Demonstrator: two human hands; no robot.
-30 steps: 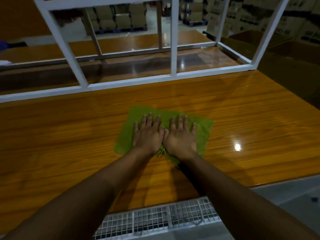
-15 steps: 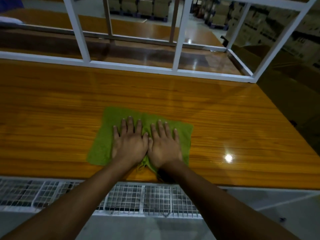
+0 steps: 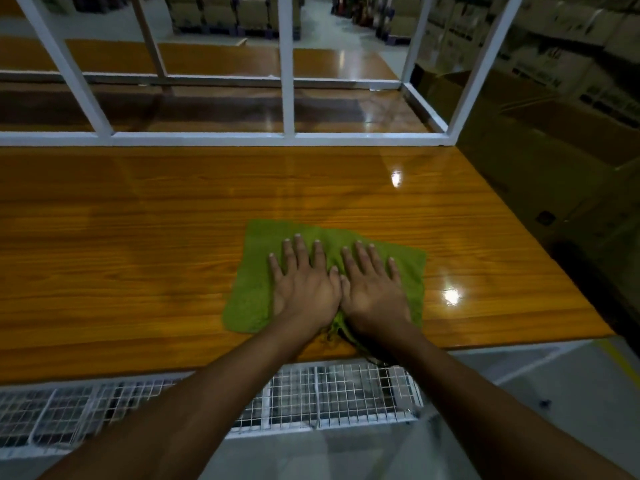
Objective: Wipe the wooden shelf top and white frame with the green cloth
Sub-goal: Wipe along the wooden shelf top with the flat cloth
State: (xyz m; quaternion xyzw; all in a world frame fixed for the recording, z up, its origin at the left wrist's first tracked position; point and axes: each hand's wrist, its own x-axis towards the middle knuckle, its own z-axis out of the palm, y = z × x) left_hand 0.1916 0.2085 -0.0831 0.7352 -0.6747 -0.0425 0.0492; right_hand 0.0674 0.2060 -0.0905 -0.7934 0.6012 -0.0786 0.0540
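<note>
Palms down, left grip (image 3: pixel 304 289) and right grip (image 3: pixel 374 292) side by side on green cloth (image 3: pixel 252 292), fingers straight and slightly spread, thumbs touching, pressing it to wood. Cloth spread flat on wooden shelf top (image 3: pixel 138 237), near front edge and right of centre. Frayed strands (image 3: pixel 334 332) at cloth's near corner between wrists, possibly trailing over edge in shadow. White frame (image 3: pixel 207 138) upright along shelf's far side. Wire mesh (image 3: pixel 311 393) below front edge. Stacked boxes (image 3: pixel 214 12) dim beyond.

Green cloth (image 3: pixel 252 299) flat on glossy wooden shelf top (image 3: pixel 138 254) near front edge; white frame (image 3: pixel 207 139) behind.
</note>
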